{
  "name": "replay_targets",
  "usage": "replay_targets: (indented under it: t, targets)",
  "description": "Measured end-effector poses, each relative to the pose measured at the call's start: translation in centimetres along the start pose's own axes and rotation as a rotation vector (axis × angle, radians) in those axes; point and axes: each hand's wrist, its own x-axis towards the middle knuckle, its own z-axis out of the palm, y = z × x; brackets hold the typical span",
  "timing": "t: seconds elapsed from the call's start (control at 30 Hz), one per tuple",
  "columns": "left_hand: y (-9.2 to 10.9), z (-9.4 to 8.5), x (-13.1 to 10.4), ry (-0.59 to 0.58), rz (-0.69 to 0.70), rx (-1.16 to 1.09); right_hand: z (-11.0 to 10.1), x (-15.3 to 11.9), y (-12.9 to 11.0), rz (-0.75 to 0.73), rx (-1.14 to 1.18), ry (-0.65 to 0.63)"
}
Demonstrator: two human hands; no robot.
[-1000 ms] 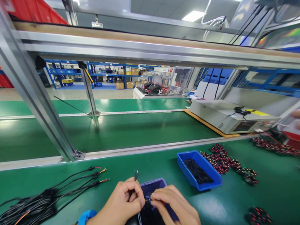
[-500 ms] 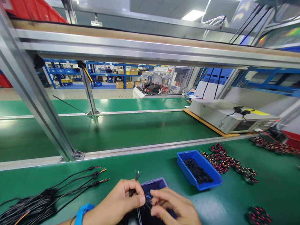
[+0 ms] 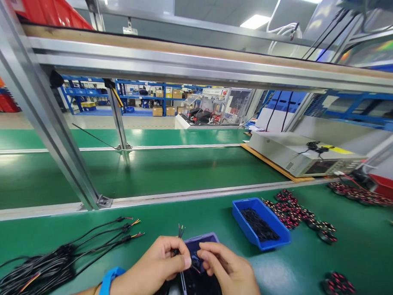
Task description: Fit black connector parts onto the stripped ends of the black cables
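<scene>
My left hand (image 3: pixel 162 259), with a blue band at the wrist, pinches a black cable (image 3: pixel 180 231) whose thin coloured wire ends stick up above the fingers. Close beside it, my right hand (image 3: pixel 229 269) has its thumb and fingertips drawn together. Whatever lies between those fingertips is too small to make out. Both hands are over a purple-blue bin (image 3: pixel 201 239) with dark contents, and the right hand covers part of it. Left of my hands lies a bundle of black cables (image 3: pixel 55 263) with bared red, yellow and black wire ends.
A blue bin (image 3: pixel 261 223) of black pieces stands to the right. Behind it several round copper-and-red coils (image 3: pixel 287 208) are heaped, and a single coil (image 3: pixel 339 288) sits nearer. A grey instrument (image 3: pixel 299 153) rests at the back right. A metal post (image 3: pixel 64 130) rises at the left.
My right thumb and fingertips have shifted slightly and drawn closer together. My left hand keeps its pinch on the cable. The view has moved a little.
</scene>
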Motion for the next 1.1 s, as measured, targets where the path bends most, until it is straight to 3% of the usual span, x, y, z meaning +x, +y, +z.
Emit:
replay_targets:
  t: [0.17, 0.27, 0.33, 0.53, 0.73, 0.8, 1.1]
  targets:
    - [-0.2, -0.2, 0.1, 0.027, 0.008, 0.003, -0.1, -0.1, 0.6, -0.208, -0.752, -0.327]
    - [-0.5, -0.3, 0.2, 0.025, 0.006, -0.002, 0.9, -0.8, 1.6, -0.325, -1.052, -0.332]
    - [-0.7, -0.4, 0.3, 0.029, 0.014, -0.017, 1.2, -1.1, 2.1, -0.368, -1.092, -0.326]
    - [-0.9, -0.2, 0.4, 0.015, 0.036, -0.036, -0.1, -0.4, 1.1, -0.389, -0.886, -0.345]
    - [-0.7, -0.3, 0.3, 0.004, 0.029, -0.017, -0.4, -0.5, -1.3, -0.206, -0.105, -0.003]
    - [-0.6, -0.3, 0.3, -0.008, 0.021, -0.004, -0.3, -0.6, -1.8, -0.169, 0.047, 0.029]
    - [-0.5, -0.2, 0.2, -0.004, 0.008, 0.027, -0.1, -0.7, -1.5, -0.243, 0.094, -0.010]
